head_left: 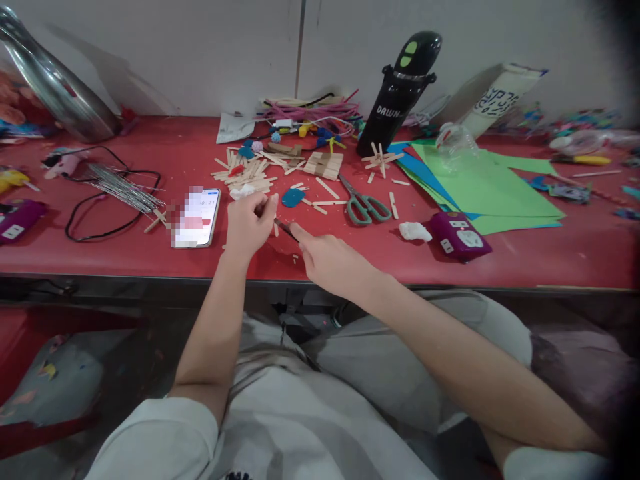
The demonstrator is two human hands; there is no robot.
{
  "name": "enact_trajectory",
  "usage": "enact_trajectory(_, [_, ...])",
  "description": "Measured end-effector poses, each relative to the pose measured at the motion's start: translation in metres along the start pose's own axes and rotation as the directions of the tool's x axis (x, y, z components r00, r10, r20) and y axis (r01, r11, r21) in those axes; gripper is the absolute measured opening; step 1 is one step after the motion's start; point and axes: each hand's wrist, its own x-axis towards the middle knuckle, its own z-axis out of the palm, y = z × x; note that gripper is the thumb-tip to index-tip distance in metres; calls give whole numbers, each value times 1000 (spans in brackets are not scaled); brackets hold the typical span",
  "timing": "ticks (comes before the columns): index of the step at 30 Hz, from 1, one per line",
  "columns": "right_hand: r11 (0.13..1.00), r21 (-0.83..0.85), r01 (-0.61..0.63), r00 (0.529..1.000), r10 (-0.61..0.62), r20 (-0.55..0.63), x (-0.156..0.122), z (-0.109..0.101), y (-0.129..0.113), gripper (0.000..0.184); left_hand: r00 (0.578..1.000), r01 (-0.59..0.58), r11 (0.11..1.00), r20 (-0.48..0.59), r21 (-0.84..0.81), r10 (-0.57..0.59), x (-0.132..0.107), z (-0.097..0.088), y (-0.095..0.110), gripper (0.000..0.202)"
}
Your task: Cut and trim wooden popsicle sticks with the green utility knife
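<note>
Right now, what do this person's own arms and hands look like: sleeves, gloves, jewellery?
The left hand and right hand are bare: no gloves, rings or watch visible. Forearms are uncovered. A short, pale off-white left sleeve and right sleeve end above the elbows, at the picture's lower edge.

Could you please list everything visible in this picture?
table: one, red, across the view
phone: one, white-edged, left of the left hand
craft sticks: many, pale wood, heap behind the hands
scissors: one pair, green handles, right of the sticks
bottle: one, black, upright at the back
paper sheets: several, green and blue, right
box: one, purple, beside the paper
cable: one, black, left
left hand: one, fingers curled, on the table
right hand: one, forefinger out, by a dark stick
</note>
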Motion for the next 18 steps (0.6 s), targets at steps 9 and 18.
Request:
enact_trajectory(9, [1000, 25, 1, 1000, -1, -7, 1, 5, -1, 61, 998, -37, 999, 39, -26, 38, 0, -7, -6, 44])
enact_trajectory(18, [988, 150, 20, 997, -10, -72, 2, 9, 7, 56, 1000, 3, 1000, 8, -13, -3, -1, -2, -11, 40])
